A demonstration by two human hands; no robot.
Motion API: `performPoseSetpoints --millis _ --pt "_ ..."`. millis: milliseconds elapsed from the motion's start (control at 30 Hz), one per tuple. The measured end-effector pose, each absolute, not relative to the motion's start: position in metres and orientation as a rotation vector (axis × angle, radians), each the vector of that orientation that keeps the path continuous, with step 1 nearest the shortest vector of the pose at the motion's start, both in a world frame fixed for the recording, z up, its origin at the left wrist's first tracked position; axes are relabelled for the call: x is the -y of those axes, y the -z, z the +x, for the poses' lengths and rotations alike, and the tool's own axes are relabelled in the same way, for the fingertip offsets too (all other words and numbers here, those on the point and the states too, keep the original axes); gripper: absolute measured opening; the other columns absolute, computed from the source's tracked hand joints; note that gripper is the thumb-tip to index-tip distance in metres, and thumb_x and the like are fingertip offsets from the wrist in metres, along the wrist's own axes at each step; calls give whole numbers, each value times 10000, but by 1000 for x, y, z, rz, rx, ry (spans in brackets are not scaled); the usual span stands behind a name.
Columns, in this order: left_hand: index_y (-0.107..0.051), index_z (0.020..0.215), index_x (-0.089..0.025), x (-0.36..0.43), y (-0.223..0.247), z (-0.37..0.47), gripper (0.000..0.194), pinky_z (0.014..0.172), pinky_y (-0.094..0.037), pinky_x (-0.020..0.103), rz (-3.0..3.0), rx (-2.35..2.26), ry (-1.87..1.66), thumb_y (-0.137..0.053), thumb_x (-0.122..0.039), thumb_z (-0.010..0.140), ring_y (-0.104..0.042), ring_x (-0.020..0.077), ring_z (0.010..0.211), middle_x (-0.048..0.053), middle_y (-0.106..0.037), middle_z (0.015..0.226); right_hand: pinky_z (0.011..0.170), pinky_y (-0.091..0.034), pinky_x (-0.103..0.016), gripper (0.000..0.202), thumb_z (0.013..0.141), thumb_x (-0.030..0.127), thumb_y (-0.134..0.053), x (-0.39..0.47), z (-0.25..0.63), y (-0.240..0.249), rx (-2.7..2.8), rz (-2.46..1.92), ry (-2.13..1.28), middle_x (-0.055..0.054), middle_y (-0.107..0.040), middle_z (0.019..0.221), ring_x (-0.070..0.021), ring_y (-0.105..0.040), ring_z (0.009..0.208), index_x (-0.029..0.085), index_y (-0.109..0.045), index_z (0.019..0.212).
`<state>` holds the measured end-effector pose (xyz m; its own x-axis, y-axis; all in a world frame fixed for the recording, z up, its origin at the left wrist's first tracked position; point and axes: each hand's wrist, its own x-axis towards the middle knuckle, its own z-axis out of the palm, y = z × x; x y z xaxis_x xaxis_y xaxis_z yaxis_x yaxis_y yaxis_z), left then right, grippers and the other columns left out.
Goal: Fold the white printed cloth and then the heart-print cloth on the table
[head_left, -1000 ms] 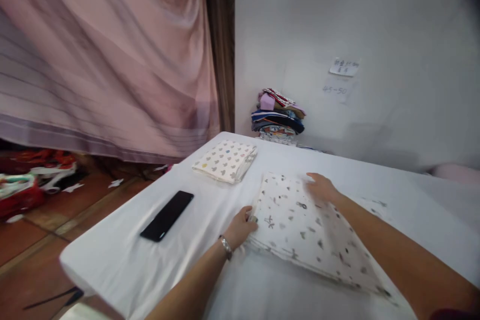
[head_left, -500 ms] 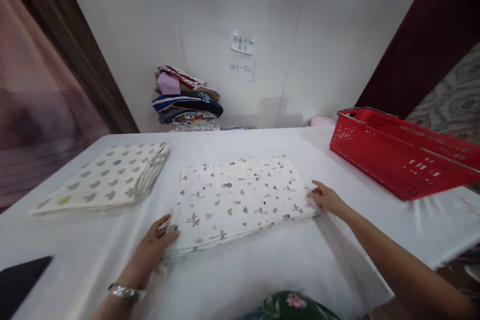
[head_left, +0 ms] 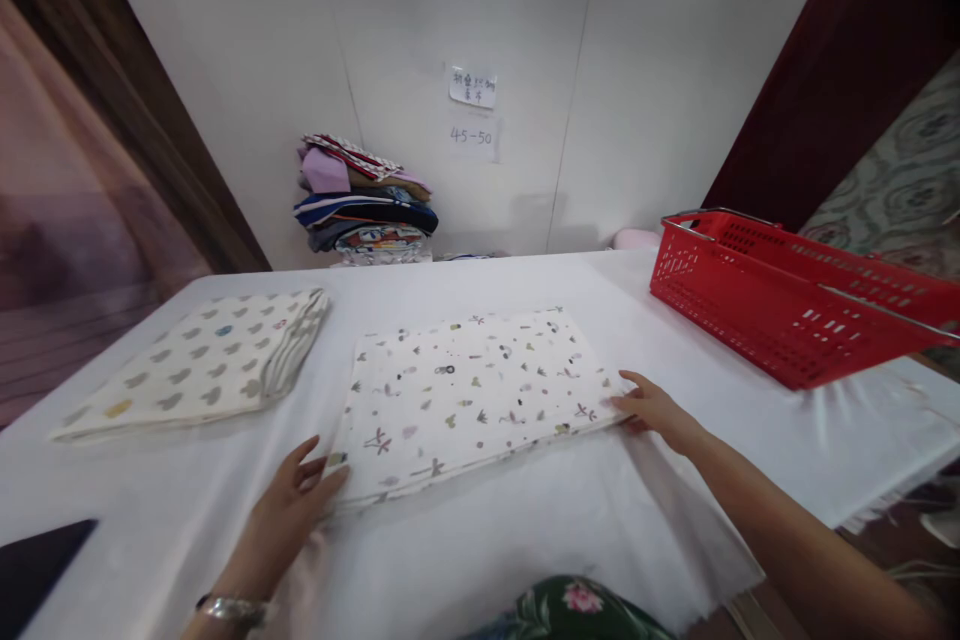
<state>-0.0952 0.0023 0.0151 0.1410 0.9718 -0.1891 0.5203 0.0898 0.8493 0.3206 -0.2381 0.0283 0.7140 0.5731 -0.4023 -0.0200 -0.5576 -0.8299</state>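
Note:
A folded white cloth (head_left: 480, 390) with a small print of plants and figures lies flat in front of me. At its near left corner, my left hand (head_left: 292, 495) is closed on the edge, thumb on top and fingers partly hidden. My right hand (head_left: 660, 412) grips the near right corner, with the fingertips at the fabric's edge and the thumb lower. Off to the left lies another folded cloth (head_left: 202, 355), cream with grey motifs, which neither hand touches.
A red plastic basket (head_left: 787, 295) with metal handles stands on the right of the white-covered table (head_left: 480, 280). Stacked fabrics (head_left: 367, 210) are at the back by the wall. A dark flat object (head_left: 41, 570) lies at the near left.
The view has shifted slightly. Both hands stay at the near corners of the printed cloth, the right fingers a little closer in on its edge. The cloth keeps its folded shape.

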Motion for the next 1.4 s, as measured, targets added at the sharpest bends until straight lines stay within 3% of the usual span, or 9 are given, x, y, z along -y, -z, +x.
performPoseSetpoints --millis 167,233,333,467,633,800,1000,1233,1400 --pt "-382 1349 -246 12 -26 -104 802 691 -522 323 1700 -1436 -557 -604 -545 639 -638 235 853 99 -549 1256 459 -397 -220 807 726 341 -656 249 317 -23 469 -1903 -901 28 -542 690 -125 -526 577 248 -249 1417" --pt "-411 1340 -258 15 -31 -109 763 742 -519 322 1760 -1382 -504 -615 -502 647 -618 241 921 85 -534 1280 492 -416 -232 775 739 367 -635 252 317 -21 490 -1878 -921 29 -554 679 -133 -537 592 272 -265 1413" --pt "-479 1291 -309 16 -33 -119 652 827 -503 297 1868 -1174 -535 -624 -398 662 -557 241 1064 38 -370 1435 508 -420 -249 731 750 416 -602 255 317 -19 569 -1858 -901 18 -570 703 -146 -546 612 286 -302 1403" --pt "-491 1284 -340 21 -31 -130 601 822 -511 259 1997 -971 -503 -563 -257 693 -467 254 1198 6 -232 1502 496 -391 -262 669 753 457 -572 261 320 -16 702 -1848 -855 9 -555 693 -139 -507 573 235 -402 1361" --pt "-548 1232 -294 19 -15 -134 526 897 -485 269 2256 -888 -611 -439 -171 732 -417 241 1262 17 -308 1469 493 -361 -258 522 709 389 -590 270 326 -10 799 -1850 -933 35 -517 607 -119 -451 520 206 -569 1197" --pt "-515 1245 -242 6 2 -137 527 1023 -397 324 2479 -852 -571 -432 -142 734 -440 223 1248 48 -348 1448 598 -445 -277 528 617 265 -580 268 320 -3 900 -1931 -748 2 -626 810 -154 -555 648 213 -576 1143" --pt "-570 1162 -259 3 -4 -135 446 971 -448 332 2593 -897 -570 -464 -164 740 -539 225 1145 42 -449 1381 843 -449 -333 329 734 291 -513 265 319 12 1190 -2035 -295 -26 -617 1018 -208 -579 928 264 -609 1048" --pt "-593 1113 -242 -7 -28 -132 373 1017 -370 424 2692 -874 -636 -494 -239 753 -470 254 1201 75 -499 1333 791 -468 -334 325 815 327 -436 260 329 3 1289 -2096 -195 -44 -579 1060 -203 -572 905 285 -563 1110" --pt "-580 1076 -217 -19 -74 -113 346 1062 -302 411 2597 -857 -839 -482 -276 750 -413 238 1247 80 -505 1319 765 -478 -333 285 795 389 -471 239 341 -38 1253 -1942 50 -82 -465 1294 -243 -512 1081 242 -614 993"
